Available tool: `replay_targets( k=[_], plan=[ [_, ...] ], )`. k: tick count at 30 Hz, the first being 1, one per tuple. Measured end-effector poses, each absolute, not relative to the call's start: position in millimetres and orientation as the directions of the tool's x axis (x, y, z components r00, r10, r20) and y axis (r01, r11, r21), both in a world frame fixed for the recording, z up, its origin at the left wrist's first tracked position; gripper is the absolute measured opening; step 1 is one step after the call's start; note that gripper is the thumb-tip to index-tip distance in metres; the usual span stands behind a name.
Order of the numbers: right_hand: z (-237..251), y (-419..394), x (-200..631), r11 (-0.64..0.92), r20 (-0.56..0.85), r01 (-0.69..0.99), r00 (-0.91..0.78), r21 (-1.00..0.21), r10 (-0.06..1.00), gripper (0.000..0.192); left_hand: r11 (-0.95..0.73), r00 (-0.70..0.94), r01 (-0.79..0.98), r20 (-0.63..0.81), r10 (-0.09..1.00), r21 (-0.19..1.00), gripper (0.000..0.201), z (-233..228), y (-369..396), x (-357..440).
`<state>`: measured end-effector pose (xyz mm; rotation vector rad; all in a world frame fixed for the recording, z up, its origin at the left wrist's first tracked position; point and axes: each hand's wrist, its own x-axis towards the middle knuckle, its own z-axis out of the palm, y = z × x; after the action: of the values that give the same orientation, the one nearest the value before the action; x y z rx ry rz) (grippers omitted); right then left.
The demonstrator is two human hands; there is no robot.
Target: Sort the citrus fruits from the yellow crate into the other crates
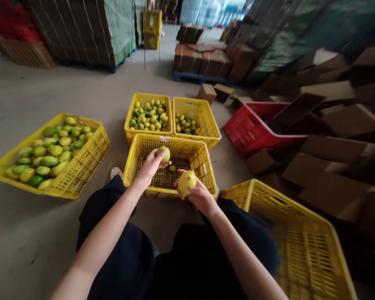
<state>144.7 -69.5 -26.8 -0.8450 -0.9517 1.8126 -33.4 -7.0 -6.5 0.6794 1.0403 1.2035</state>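
One green fruit [165, 156] sits pinched in our left fingers [159, 156], while our right fingers [195, 190] curl around a yellow fruit [186, 181]. Below these fingers, a yellow crate [192, 148] holds a small fruit [172, 168]; well left of them, a second crate [85, 166] brims with green and yellow fruits [50, 161].

No readable text, brand or number is showing. A small white label [164, 138] is sitting at the far rim of the yellow plastic crate [190, 146], just beyond the left hand [150, 165], appearing too blurred to read.
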Motion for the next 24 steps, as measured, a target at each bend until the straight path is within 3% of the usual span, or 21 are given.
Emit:
replay_targets(
  k=[3,7,13,20,24],
  plan=[
    [-9.0,-38.6,147.5,-0.210,-0.115,-0.453,-0.228,-0.866,0.967,0.029,0.276,0.028,-0.477,-0.300,0.954,0.834,0.025,-9.1,-6.1,-30.2],
    [-13.2,-4.3,147.2,-0.166,-0.140,-0.535,-0.090,-0.828,0.986,0.023,0.334,0.094,-0.617,-0.355,0.930,0.712,0.016,-9.8,-2.3,-27.0],
    [-24.8,3.7,151.0,-0.279,-0.239,-0.579,-0.147,-0.766,0.960,0.031,0.314,0.102,-0.760,-0.373,0.922,0.569,0.014,-10.2,1.3,-12.7],
    [-31.6,-6.4,158.1,-0.338,-0.289,-0.580,-0.178,-0.741,0.941,0.022,0.403,0.228,-0.678,-0.346,0.910,0.615,0.032,-12.7,-3.1,7.4],
    [-34.7,-11.9,164.9,-0.404,-0.366,-0.619,-0.195,-0.673,0.910,0.026,0.400,0.245,-0.693,-0.325,0.913,0.600,0.038,-9.7,-4.6,8.1]
  ],
)
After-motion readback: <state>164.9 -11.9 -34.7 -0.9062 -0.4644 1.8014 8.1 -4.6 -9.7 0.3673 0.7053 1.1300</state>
